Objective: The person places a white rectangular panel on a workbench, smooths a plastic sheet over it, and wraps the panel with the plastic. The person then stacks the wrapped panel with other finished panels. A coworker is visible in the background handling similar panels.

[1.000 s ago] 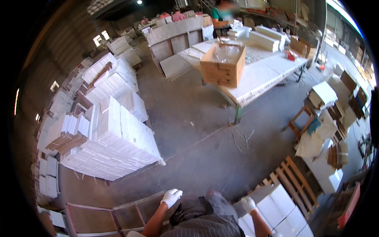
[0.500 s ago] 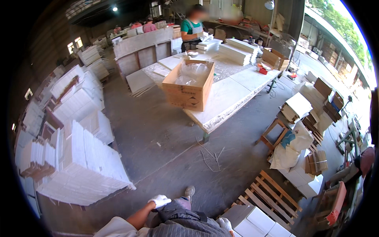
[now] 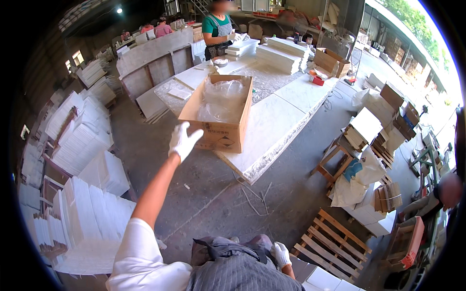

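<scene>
My left hand [image 3: 183,142], in a white glove, reaches forward with fingers and thumb spread. It is at the near left corner of an open cardboard box [image 3: 228,136]; I cannot tell whether it touches. Clear plastic bags [image 3: 221,109] fill part of the box, which rests on the near end of a long work table [image 3: 272,126] topped with white slabs. Close to my right thigh, my right hand [image 3: 281,255], also gloved in white, hangs low with its fingers loosely extended and nothing visible in it.
Across the table a person in a green top [image 3: 217,31] handles white slabs [image 3: 242,47]. More slab stacks [image 3: 281,56] stand there. Tall piles of white tiles [image 3: 92,213] line the left. A wooden pallet [image 3: 332,242] and a wooden stool [image 3: 335,157] are on the right.
My left hand has risen from beside my thigh and stretched out to the box. The box and table appear nearer. My right hand shows more fully beside my leg.
</scene>
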The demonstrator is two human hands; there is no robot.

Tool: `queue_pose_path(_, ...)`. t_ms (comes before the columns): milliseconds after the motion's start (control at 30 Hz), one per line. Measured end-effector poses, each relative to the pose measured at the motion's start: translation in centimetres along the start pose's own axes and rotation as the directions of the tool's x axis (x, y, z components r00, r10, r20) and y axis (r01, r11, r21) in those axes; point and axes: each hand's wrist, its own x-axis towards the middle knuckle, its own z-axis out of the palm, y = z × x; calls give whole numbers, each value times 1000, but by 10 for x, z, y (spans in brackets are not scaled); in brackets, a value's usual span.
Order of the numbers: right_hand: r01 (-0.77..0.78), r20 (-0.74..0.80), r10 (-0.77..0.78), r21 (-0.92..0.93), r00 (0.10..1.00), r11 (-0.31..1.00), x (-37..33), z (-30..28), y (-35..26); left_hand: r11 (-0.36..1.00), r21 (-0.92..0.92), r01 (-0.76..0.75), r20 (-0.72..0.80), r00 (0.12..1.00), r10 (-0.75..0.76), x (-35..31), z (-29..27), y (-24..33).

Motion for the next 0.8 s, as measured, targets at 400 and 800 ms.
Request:
queue_pose_path(400, -60, -62, 75, 209, 995, 976, 142, -136, -38, 954, 112, 277, 466, 834, -297, 171, 129, 9)
queue_pose_path(800, 67, -78, -68, -13, 995, 998, 265, -243, -293, 999, -16, 47, -102, 994, -48, 270, 86, 131)
